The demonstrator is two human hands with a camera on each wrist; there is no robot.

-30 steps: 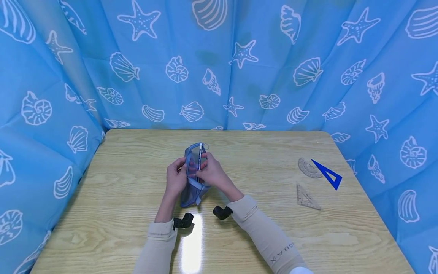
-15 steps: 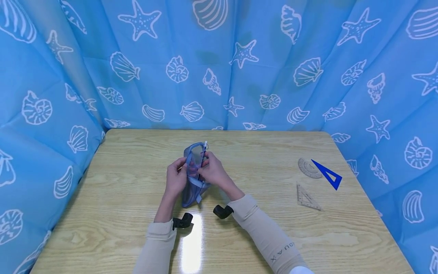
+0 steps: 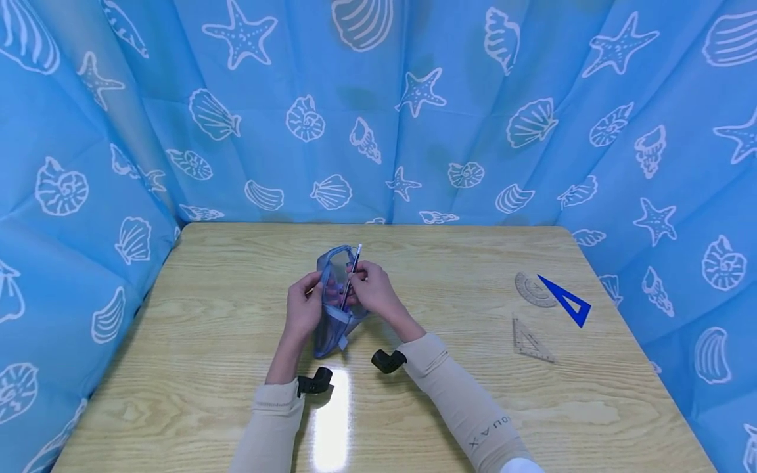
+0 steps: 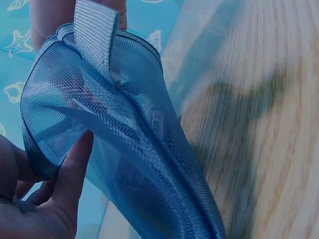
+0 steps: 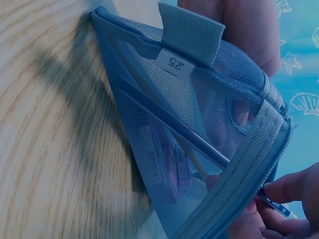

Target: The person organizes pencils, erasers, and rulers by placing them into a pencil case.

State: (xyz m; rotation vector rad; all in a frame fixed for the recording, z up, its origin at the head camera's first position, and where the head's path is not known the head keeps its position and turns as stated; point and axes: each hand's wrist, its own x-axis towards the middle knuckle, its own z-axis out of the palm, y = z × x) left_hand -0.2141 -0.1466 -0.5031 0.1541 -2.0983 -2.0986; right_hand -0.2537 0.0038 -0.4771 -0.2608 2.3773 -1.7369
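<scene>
A blue mesh pencil case point(image 3: 331, 332) lies on the table with its zipped mouth spread apart. My left hand point(image 3: 304, 307) pinches the left edge of the mouth; in the left wrist view its thumb and fingers point(image 4: 75, 169) grip the rim. With thumb and fingertips my right hand point(image 3: 372, 289) holds a dark pencil point(image 3: 355, 259), whose white end sticks out above the case. Through the mesh in the right wrist view, the pencil point(image 5: 174, 127) slants down inside. Small purple-and-white blocks point(image 5: 162, 162) sit lower in the case, their kind unclear.
To the right on the wooden table point(image 3: 449, 394) lie a clear protractor point(image 3: 535, 290), a blue set square point(image 3: 564, 301) and a clear set square point(image 3: 530, 340). A blue shell-patterned curtain point(image 3: 378, 151) surrounds the table's back and sides.
The pencil's upper end has swung to the right. My right hand has shifted its fingers along the pencil and moved slightly right, while the left hand stays on the rim.
</scene>
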